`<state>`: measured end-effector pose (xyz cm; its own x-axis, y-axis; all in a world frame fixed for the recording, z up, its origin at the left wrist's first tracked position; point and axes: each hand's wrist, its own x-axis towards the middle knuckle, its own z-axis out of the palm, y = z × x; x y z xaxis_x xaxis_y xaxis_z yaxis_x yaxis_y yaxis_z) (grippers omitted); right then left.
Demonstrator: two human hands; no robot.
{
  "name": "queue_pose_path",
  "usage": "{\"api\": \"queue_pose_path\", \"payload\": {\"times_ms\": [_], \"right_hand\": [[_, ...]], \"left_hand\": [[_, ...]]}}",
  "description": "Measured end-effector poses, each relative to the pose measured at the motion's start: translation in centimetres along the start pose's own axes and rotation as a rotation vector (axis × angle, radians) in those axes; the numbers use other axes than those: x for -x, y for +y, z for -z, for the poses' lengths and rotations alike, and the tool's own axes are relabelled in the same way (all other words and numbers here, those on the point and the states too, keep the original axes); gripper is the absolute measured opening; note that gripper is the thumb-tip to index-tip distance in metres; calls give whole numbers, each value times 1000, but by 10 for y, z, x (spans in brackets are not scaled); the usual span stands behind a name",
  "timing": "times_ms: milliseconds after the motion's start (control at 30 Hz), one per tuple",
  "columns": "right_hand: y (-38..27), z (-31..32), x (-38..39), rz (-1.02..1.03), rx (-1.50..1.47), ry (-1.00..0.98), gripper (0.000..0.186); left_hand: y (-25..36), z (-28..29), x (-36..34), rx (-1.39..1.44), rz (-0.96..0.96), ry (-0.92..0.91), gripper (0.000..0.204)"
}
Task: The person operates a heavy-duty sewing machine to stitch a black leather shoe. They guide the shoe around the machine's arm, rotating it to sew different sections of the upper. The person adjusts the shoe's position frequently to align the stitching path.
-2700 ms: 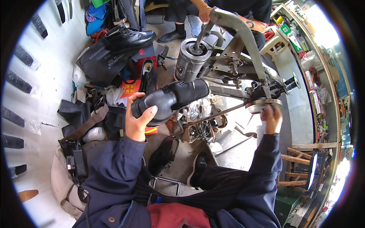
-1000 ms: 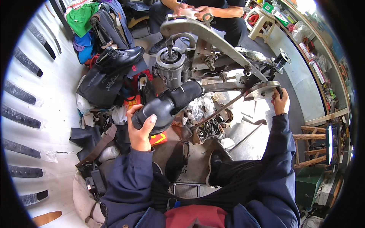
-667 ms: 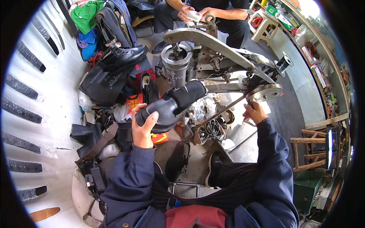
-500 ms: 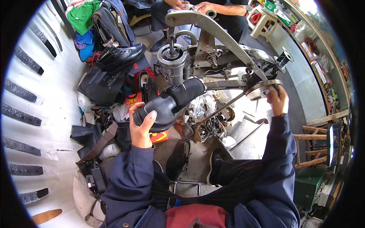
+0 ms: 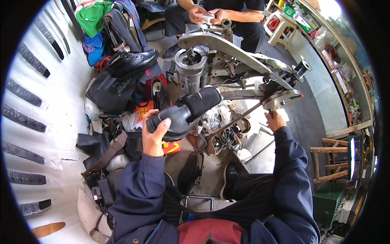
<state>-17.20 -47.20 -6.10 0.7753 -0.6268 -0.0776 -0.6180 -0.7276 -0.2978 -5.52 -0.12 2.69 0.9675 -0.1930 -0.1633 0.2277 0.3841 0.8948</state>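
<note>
A black leather boot (image 5: 176, 116) is held up in front of me by my left hand (image 5: 154, 136). The thumb lies over its rounded end and the fingers wrap the far side. The boot's shaft points right and its end meets the lower arm (image 5: 243, 94) of a grey metal shoe-repair sewing machine (image 5: 221, 44); whether it is slipped over that arm I cannot tell. My right hand (image 5: 277, 120) is closed on the handle below the machine's round hand wheel (image 5: 286, 99).
Across the machine sits another person, whose hands (image 5: 207, 16) hold a small white thing. At left lie a black shoe (image 5: 132, 63), bags and clothes. A tray of small parts (image 5: 223, 140) is below the machine. A wooden stool (image 5: 331, 160) stands right, a thread spool (image 5: 302, 67) beyond the wheel.
My right hand has moved down and left around the hand wheel, which has turned. The needle bar over the machine's column is lower. The boot has hardly moved.
</note>
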Motion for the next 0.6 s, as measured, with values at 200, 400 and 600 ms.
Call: {"api": "queue_pose_path", "payload": {"times_ms": [200, 400, 600], "right_hand": [[-77, 80, 34, 77, 63, -122, 56], [-196, 30, 56, 254, -788, -367, 64], [-243, 11, 57, 282, -802, -213, 54]], "left_hand": [[-4, 5, -5, -28, -53, 14, 58], [-7, 3, -8, -56, -90, 31, 58], [-5, 6, -13, -85, -77, 44, 55]]}}
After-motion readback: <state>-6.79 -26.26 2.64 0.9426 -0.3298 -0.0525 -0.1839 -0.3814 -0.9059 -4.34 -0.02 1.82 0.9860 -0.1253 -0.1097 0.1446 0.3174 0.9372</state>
